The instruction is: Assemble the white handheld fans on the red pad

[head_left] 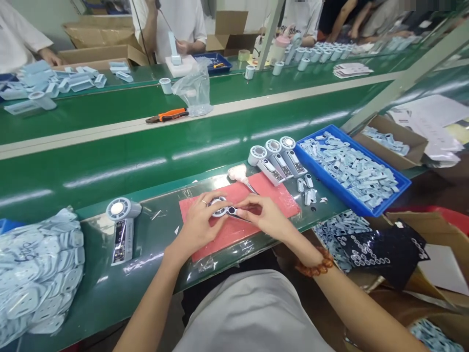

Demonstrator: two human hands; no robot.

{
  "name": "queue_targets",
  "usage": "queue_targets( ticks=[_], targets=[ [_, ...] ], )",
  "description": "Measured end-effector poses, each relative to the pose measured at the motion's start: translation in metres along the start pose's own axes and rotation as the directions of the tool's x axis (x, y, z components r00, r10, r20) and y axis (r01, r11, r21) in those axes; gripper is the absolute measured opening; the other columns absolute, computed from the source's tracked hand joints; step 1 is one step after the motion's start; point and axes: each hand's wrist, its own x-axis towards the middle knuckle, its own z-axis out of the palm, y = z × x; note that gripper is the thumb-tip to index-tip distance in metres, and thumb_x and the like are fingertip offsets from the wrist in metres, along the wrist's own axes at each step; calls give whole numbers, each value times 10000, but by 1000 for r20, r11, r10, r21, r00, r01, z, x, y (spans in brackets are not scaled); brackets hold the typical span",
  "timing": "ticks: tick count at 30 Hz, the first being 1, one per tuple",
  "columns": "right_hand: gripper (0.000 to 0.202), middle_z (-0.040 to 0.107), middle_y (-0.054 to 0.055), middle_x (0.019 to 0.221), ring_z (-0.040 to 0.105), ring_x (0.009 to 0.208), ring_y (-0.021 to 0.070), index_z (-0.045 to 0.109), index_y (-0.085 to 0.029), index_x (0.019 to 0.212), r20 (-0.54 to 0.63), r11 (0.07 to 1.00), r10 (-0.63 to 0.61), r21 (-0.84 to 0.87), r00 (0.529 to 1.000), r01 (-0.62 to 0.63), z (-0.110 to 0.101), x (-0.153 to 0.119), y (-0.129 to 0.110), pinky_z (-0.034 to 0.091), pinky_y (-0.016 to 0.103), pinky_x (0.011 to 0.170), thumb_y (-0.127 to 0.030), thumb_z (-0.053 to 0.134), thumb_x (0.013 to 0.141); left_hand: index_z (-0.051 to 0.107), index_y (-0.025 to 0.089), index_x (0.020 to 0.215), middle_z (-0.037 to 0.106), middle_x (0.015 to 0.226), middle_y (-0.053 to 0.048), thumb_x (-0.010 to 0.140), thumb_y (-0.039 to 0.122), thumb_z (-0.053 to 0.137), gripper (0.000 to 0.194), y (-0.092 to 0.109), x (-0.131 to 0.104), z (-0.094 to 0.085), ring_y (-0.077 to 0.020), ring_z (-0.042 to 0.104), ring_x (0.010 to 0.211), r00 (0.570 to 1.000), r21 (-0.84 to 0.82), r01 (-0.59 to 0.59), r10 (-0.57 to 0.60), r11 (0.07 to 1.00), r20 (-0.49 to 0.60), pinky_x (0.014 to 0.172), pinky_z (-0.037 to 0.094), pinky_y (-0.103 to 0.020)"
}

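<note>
- Fan unit lay on red mat, table edge.
- Left hand pinched its round head; right hand gripped its handle.
- Judgement: best kept flat on mat, pressed evenly, fingertips clear.

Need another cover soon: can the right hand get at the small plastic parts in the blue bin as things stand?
Probably yes. The blue bin sits open on the right hand's side, with only a few loose parts and three devices near the path. But both hands, the left hand too, hold the device.
</note>
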Motion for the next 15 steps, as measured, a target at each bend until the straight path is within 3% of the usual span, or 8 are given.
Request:
queue_targets(
  ticks=[4, 7, 10, 15],
  targets=[
    [288, 750, 69, 904, 714, 861, 205, 693, -179, 801, 28, 992, 53, 110, 998, -55, -14, -5, 5, 567, 370, 831, -454, 774, 826, 724, 284, 1159, 701, 1197, -52, 972, 340, 665, 204, 6, 17, -1, -266, 571, 1158, 982, 174, -177, 163, 969, 96, 1059, 426, -513],
    [287, 753, 71, 963, 719, 894, 202, 651, -189, 789, 22, 986, 68, 152, 997, -71, -13, -8, 7, 567, 370, 859, -448, 769, 826, 752, 269, 1119, 715, 1065, -52, 1004, 373, 615, 207, 5, 29, 3, -220, 613, 992, 963, 131, -231, 208, 964, 169, 932, 469, -427],
    [259, 736, 50, 903, 708, 868, 194, 607, -199, 773, 6, 982, 71, 173, 997, -71, -8, -7, 10, 562, 369, 849, -408, 741, 847, 767, 288, 1111, 706, 959, -36, 1025, 383, 579, 227, 0, 36, 7, -175, 613, 872, 962, 51, -242, 233, 969, 140, 830, 476, -356],
    [193, 698, 26, 801, 673, 830, 195, 623, -186, 723, -15, 981, 85, 175, 996, -81, -6, -2, 14, 528, 367, 842, -286, 749, 830, 788, 283, 1033, 688, 1074, -60, 1008, 433, 594, 246, -8, 41, 7, -162, 639, 896, 949, 22, -270, 262, 963, 174, 763, 506, -309]
  ],
)
